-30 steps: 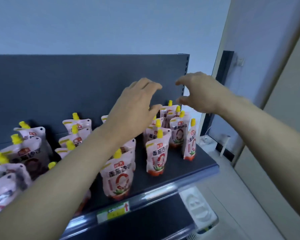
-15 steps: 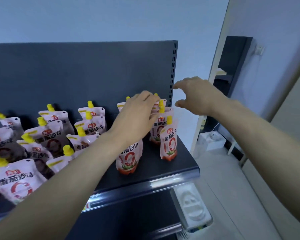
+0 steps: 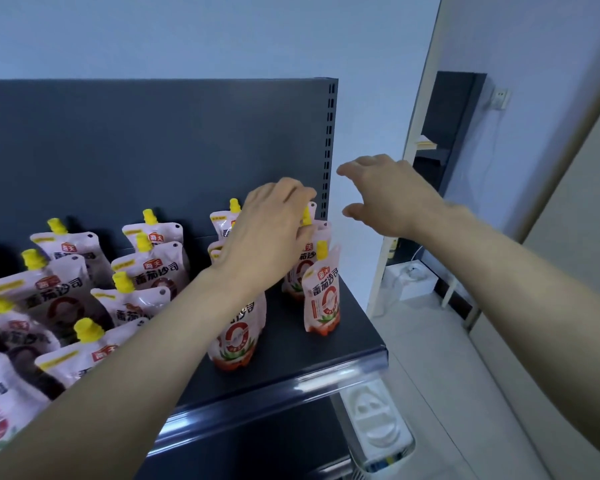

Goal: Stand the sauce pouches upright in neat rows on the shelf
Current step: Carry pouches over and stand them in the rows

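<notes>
We saw sauce pouches (image 3: 321, 299) of glossy, smooth film with bright yellow plastic caps (image 3: 322, 250), standing on a shelf (image 3: 309, 351) of dark, matt painted metal. Its front edge strip (image 3: 291, 393) looked like clear, shiny plastic, and the perforated back panel (image 3: 153, 150) had the same dull finish.

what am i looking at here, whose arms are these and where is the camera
The camera sits on a person's head, looking forward and down, so both bare arms are theirs. There is no machine. In front is a dark grey metal shelf carrying white plastic sauce pouches with yellow screw caps, most standing, some leaning. The left hand reaches over the right-end rows, fingers at the top of a back pouch; whether it grips is hidden. The right hand hovers open beside the shelf end, holding nothing. A front pouch stands alone near the shelf edge.
</notes>
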`<state>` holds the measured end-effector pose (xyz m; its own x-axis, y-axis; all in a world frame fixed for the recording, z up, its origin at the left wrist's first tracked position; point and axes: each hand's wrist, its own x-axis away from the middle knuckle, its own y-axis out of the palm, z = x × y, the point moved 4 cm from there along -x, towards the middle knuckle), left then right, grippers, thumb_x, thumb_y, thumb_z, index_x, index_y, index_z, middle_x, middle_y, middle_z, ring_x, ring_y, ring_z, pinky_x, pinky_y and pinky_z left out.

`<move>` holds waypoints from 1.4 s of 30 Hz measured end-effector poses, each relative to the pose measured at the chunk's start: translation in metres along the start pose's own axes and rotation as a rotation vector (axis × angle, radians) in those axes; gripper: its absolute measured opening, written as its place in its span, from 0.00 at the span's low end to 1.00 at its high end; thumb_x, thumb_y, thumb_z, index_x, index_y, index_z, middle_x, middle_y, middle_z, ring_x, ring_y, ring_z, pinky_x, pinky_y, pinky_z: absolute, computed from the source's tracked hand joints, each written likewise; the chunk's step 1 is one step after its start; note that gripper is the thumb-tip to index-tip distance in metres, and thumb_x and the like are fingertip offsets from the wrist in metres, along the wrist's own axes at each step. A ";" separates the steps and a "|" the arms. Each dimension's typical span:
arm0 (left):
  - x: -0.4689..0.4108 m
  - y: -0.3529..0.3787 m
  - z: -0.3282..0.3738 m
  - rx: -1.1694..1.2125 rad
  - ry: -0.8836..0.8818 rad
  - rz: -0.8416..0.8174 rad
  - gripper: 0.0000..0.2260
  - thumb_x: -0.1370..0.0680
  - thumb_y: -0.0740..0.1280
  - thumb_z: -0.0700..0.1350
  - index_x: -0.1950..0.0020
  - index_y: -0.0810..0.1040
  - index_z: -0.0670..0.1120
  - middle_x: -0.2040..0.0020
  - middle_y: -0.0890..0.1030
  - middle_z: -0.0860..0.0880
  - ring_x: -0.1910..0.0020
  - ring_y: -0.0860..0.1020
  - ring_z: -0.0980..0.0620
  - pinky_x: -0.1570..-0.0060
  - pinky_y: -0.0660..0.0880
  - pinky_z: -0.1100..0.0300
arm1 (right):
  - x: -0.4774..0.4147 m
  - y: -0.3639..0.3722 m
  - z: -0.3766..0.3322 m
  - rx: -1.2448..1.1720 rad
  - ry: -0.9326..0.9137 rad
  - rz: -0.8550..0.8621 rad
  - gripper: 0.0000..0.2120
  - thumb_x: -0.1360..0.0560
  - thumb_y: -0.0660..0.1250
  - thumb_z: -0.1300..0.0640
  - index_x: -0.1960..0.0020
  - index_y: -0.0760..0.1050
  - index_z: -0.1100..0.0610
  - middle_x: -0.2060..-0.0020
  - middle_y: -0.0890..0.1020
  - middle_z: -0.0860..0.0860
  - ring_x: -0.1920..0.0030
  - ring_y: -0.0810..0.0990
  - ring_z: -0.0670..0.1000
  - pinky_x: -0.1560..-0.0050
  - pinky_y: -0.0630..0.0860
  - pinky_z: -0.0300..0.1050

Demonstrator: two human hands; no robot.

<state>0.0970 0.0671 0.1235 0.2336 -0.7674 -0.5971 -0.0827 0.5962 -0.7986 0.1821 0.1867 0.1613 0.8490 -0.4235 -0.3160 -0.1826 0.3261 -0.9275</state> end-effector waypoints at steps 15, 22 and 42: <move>0.011 0.084 0.008 -0.021 -0.256 -0.253 0.28 0.26 0.67 0.51 0.29 0.62 0.46 0.34 0.70 0.47 0.36 0.68 0.45 0.37 0.63 0.54 | -0.062 0.099 0.014 -0.051 -0.356 -0.125 0.15 0.25 0.63 0.60 0.39 0.70 0.60 0.44 0.77 0.58 0.43 0.75 0.60 0.48 0.72 0.51; 0.019 0.111 0.005 0.173 -0.474 -0.359 0.13 0.26 0.66 0.42 0.42 0.70 0.45 0.47 0.77 0.43 0.47 0.76 0.42 0.49 0.74 0.51 | -0.078 0.135 0.011 -0.304 -0.482 -0.312 0.05 0.25 0.64 0.62 0.50 0.74 0.60 0.60 0.75 0.55 0.58 0.74 0.57 0.63 0.69 0.43; 0.041 0.103 -0.002 0.826 -0.668 -0.458 0.04 0.28 0.70 0.35 0.57 0.81 0.43 0.60 0.82 0.48 0.63 0.79 0.60 0.62 0.77 0.70 | -0.082 0.153 0.008 -0.672 -0.265 -0.476 0.14 0.20 0.61 0.57 0.42 0.79 0.64 0.50 0.76 0.54 0.49 0.71 0.51 0.47 0.65 0.40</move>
<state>0.0959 0.0965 0.0165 0.5641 -0.8206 0.0913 0.7431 0.4563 -0.4895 0.0883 0.2779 0.0464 0.9819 -0.1503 0.1153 0.0381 -0.4399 -0.8972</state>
